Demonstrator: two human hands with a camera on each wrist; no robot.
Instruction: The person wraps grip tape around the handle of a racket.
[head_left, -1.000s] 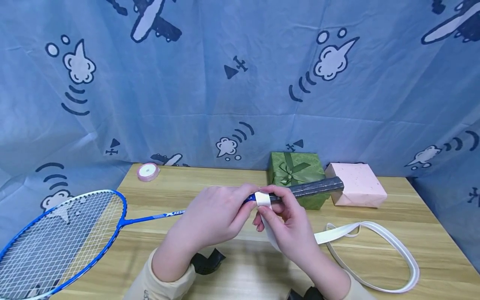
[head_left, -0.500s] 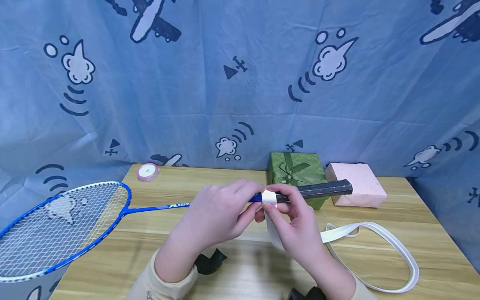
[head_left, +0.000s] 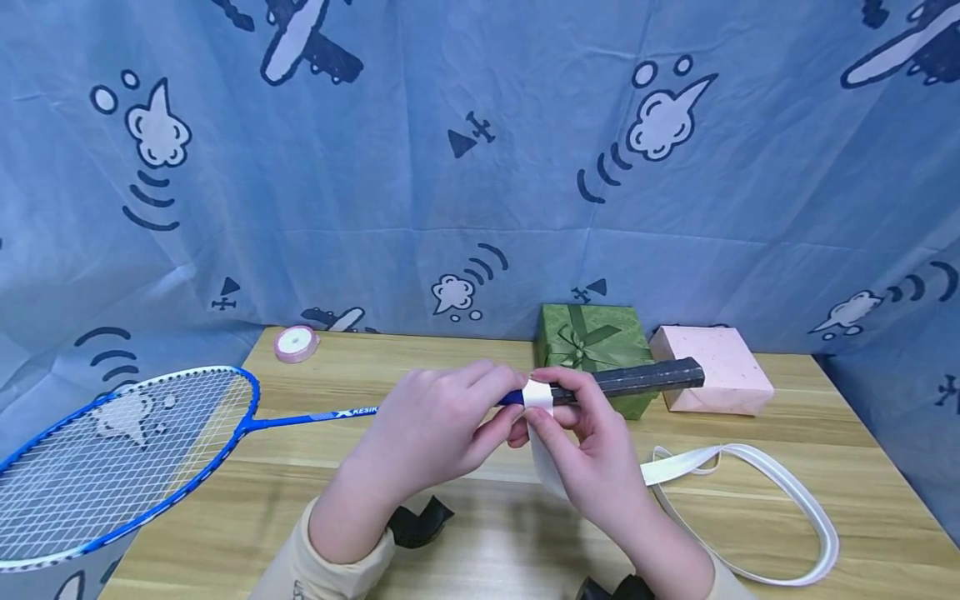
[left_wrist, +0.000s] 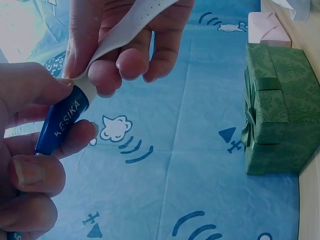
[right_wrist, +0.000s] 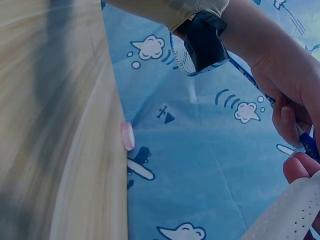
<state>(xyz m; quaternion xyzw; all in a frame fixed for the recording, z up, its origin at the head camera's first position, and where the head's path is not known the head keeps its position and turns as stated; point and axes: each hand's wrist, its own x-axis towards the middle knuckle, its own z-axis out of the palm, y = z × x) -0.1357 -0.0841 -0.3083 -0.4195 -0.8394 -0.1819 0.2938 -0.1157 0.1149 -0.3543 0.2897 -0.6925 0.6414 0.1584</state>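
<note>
A blue badminton racket is held above the table, its strung head at the left and its black handle pointing right. My left hand grips it near the blue cone lettered KESIKA, with the thumb at the tape's edge. White perforated grip tape is wrapped round the top of the handle beside that cone. My right hand pinches this tape against the handle; a strip stretches away from the fingers. The loose length lies looped on the table at the right.
Behind the handle stand a green gift box with a bow and a pink box. A ribbon spool sits at the table's back left. A blue patterned curtain hangs behind the wooden table.
Over the second, the racket has shifted slightly right and its head has tipped upward. Both hands moved a little right with it; the last half second shows almost no motion.
</note>
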